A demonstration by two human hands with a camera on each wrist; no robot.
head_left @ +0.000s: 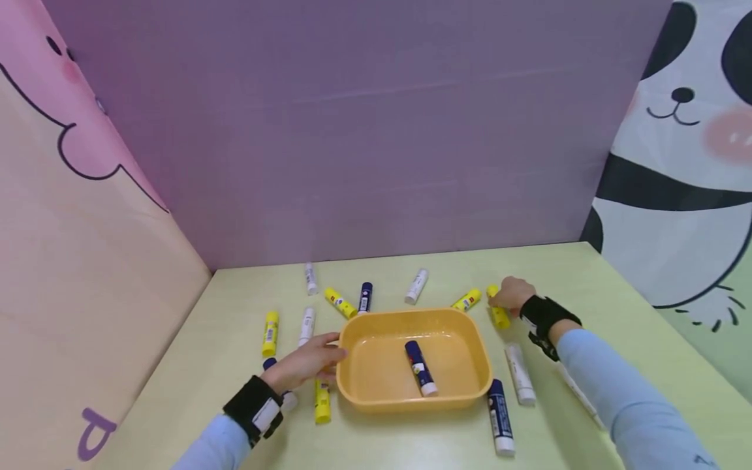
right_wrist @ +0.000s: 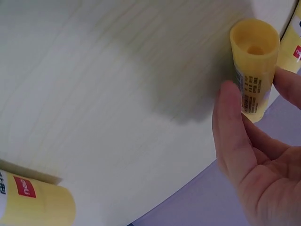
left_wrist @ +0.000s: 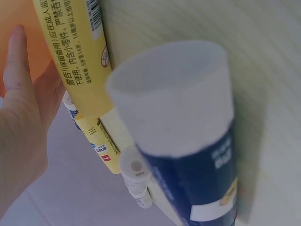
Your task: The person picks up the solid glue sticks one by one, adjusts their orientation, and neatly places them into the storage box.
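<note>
My left hand [head_left: 308,361] holds the left rim of an orange plastic tray [head_left: 376,408]; in the left wrist view its fingers [left_wrist: 18,61] lie against the orange wall. Inside the tray lies one navy glue stick [head_left: 421,369] with a white end. Right of the tray's far corner, my right hand [head_left: 513,295] pinches a yellow glue stick [head_left: 501,318] between thumb and fingers. The right wrist view shows this yellow glue stick [right_wrist: 254,70] with its hollow end toward the camera. Close by the left hand are a yellow glue stick [head_left: 322,401] and a navy one [left_wrist: 193,174].
More glue sticks lie around the tray: yellow [head_left: 270,334] at left, white [head_left: 416,286] and navy [head_left: 365,297] behind, yellow [head_left: 467,299] near the right hand, white [head_left: 519,374] and navy [head_left: 500,418] at right. A purple panel [head_left: 376,143] borders the table's far edge.
</note>
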